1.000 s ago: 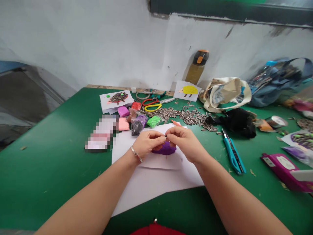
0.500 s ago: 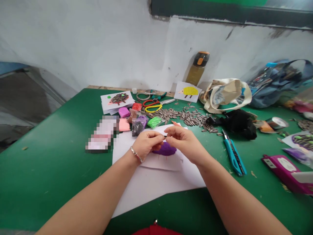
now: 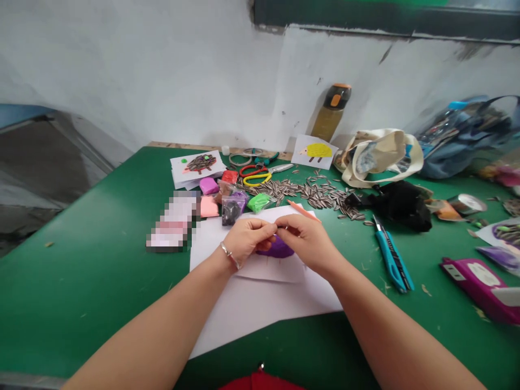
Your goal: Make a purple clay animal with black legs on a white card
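My left hand (image 3: 251, 241) and my right hand (image 3: 303, 238) meet above white paper (image 3: 227, 319), fingertips nearly touching. Both are closed in a pinch around a small dark piece (image 3: 278, 226), too small to name and mostly covered by the fingers. Just beneath them lies a smaller sheet (image 3: 268, 273) bearing a flat purple clay shape (image 3: 278, 248), partly hidden by my hands. A slim orange stick-like thing (image 3: 303, 210) rests on the paper behind my right hand.
Beyond the paper lie bagged clay packs (image 3: 231, 210), sunflower seeds (image 3: 320, 194) and scissors (image 3: 255, 176). A blurred-out phone (image 3: 173, 222) is at left. To the right are a blue utility knife (image 3: 392, 260), a black cloth-like item (image 3: 402, 206) and a magenta case (image 3: 481, 287).
The fingertips of both hands have drawn closer together over the purple shape, covering more of the dark piece. The whole view has shifted slightly.
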Demonstrator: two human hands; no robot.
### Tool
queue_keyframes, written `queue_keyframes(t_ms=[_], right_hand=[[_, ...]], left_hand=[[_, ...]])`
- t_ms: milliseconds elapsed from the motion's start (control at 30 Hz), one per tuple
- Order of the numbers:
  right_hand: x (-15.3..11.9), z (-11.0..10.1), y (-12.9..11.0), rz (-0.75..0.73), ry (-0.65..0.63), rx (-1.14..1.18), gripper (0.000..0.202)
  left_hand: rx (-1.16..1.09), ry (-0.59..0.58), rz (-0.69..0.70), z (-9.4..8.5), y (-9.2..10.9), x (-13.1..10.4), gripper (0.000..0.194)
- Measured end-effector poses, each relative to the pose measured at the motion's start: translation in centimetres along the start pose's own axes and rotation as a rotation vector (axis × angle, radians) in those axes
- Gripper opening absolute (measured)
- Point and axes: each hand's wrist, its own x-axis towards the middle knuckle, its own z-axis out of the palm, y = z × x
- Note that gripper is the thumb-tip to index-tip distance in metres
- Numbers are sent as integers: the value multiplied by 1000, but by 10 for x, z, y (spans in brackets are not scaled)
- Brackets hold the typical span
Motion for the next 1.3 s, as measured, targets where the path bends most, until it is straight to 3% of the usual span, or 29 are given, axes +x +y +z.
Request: queue_keyframes(t_ms=[233,367,567,733,1133,1300], right_hand=[[-1,-2,-2,19,98,-19,18],[1,-3,-5,54,86,48,21],[4,-8,-7,189,79,268,32],[3,-8,-9,335,58,526,26],[2,-10,-3,385,26,793,18],[2,-9,-2,386,16,799,20]], left_hand=[[2,58,-11,2,2,-1,45],[2,68,-22,1,1,-1,44],[13,70,-23,0,0,0,42],[10,72,-25,0,0,1,42],[16,69,-22,0,1,1,40],[21,76,-30,0,0,0,36]])
